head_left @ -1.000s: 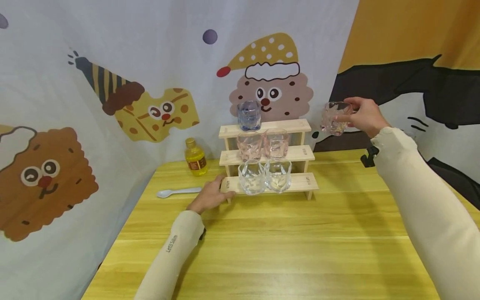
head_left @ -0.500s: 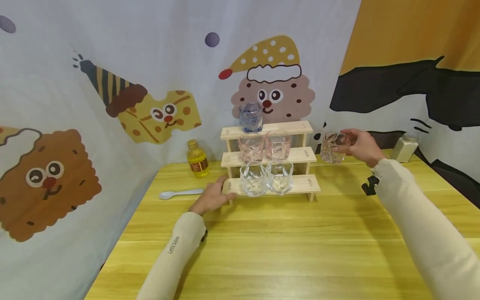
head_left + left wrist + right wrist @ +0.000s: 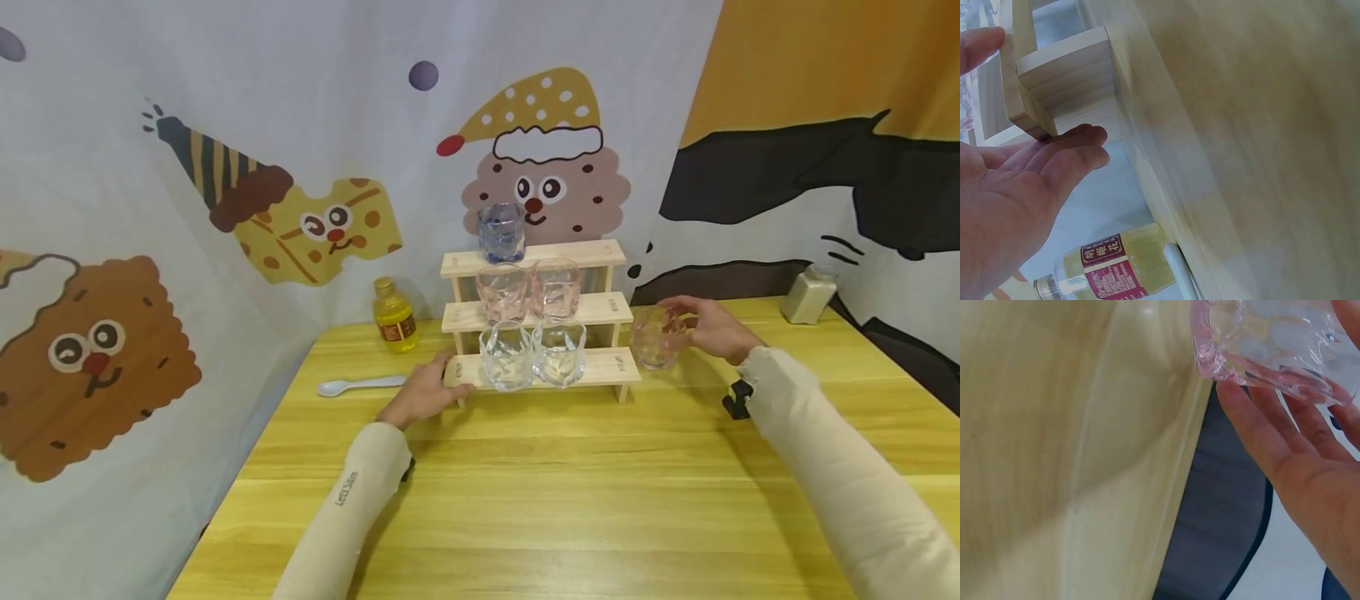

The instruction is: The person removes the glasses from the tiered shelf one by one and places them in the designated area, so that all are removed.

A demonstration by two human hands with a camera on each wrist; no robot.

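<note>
A three-tier wooden display stand [image 3: 617, 364] rises in steps near the back of the table. One blue glass [image 3: 501, 235] is on its top step, two pink glasses [image 3: 557, 292] on the middle one, two clear glasses [image 3: 507, 358] on the lowest. My left hand [image 3: 422, 393] holds the left end of the lowest step, thumb [image 3: 982, 47] on one side and fingers [image 3: 1079, 150] on the other. To the right of the stand, my right hand [image 3: 712, 329] grips another pink glass [image 3: 652, 340] by its side, low over the table; in the right wrist view the fingers curve beneath this glass.
Left of the stand are a yellow bottle [image 3: 394, 318] with a dark label and a pale spoon [image 3: 360, 385] lying flat. A glass shaker jar [image 3: 809, 297] is at the back right. A printed cloth [image 3: 337, 108] hangs directly behind the table [image 3: 562, 500].
My right hand has brought the pink glass down from about the top step's height to beside the lower steps. The left hand keeps its hold on the stand.
</note>
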